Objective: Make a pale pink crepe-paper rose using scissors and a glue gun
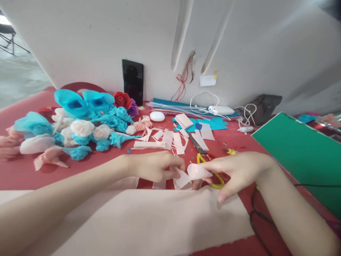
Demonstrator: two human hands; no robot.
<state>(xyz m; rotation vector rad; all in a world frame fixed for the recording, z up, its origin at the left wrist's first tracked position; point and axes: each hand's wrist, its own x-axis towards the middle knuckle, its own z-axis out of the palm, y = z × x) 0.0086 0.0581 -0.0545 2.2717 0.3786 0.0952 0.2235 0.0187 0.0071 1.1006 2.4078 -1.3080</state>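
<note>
My left hand pinches one end of a small pale pink crepe paper piece, twisted narrow in its middle. The fingers of my right hand hold its rounded end, with the thumb spread away from them. Beneath my hands lies a large pale pink sheet, which covers the near part of the red table. Yellow-handled scissors rest just behind my right hand, their handles partly hidden by it. Cut pale paper pieces are scattered beyond my left hand.
Blue, white and pink paper flowers are heaped at the left. A black phone leans on the wall behind a white oval case. A green board stands at the right, near a black cable. White cords lie at the back.
</note>
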